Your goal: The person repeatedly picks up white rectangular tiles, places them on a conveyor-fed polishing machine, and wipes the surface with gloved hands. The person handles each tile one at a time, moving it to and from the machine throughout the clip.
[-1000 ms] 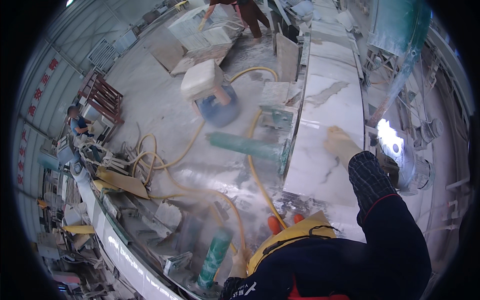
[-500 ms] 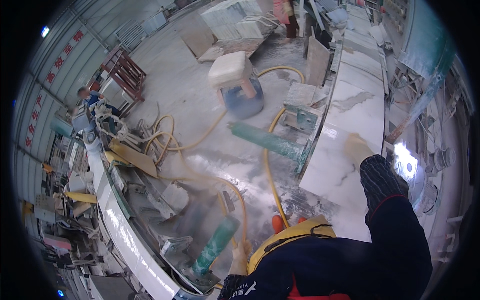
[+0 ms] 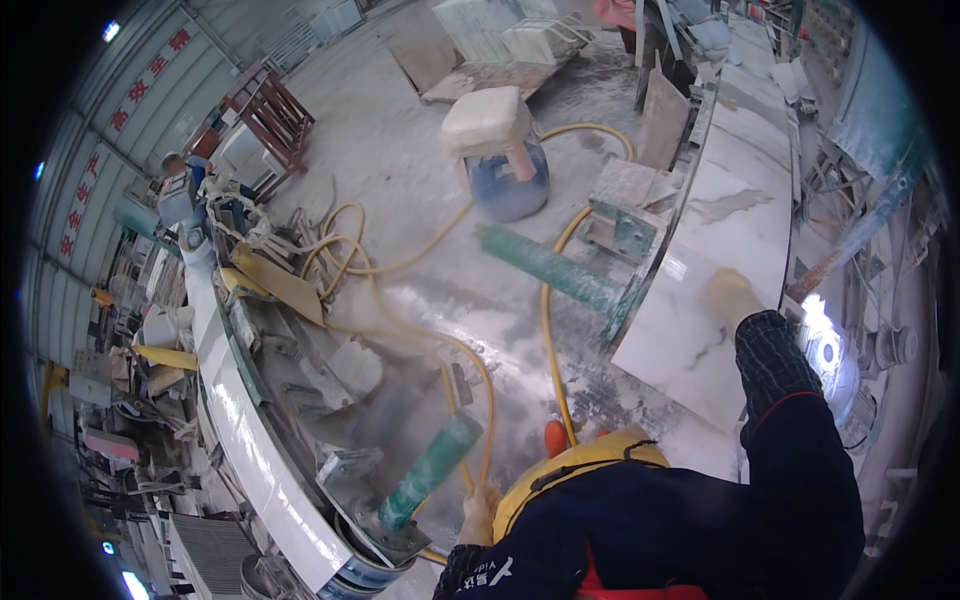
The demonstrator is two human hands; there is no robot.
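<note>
My right hand (image 3: 733,295), in a pale glove, lies on the white, grey-veined stone slab (image 3: 690,345) at the right. Its fingers are blurred, so their pose is unclear. Low in the view, beside my yellow apron (image 3: 575,478), my left hand (image 3: 478,515) is closed around a yellow hose (image 3: 487,420). The hose loops away over the wet floor. Between that hand and the left-hand bench stands a green cylinder (image 3: 430,472).
A cushioned stool (image 3: 490,125) rests against a blue drum (image 3: 505,185). A green roller (image 3: 550,265) juts from the right-hand bench. At the left runs a curved bench with a glossy white strip (image 3: 240,450). One person (image 3: 190,185) is at the far left, another (image 3: 618,15) at the back.
The surroundings have shifted rightward and slightly upward in the picture. Across the slab, my right hand has slid a little toward me. My left hand stays on the hose.
</note>
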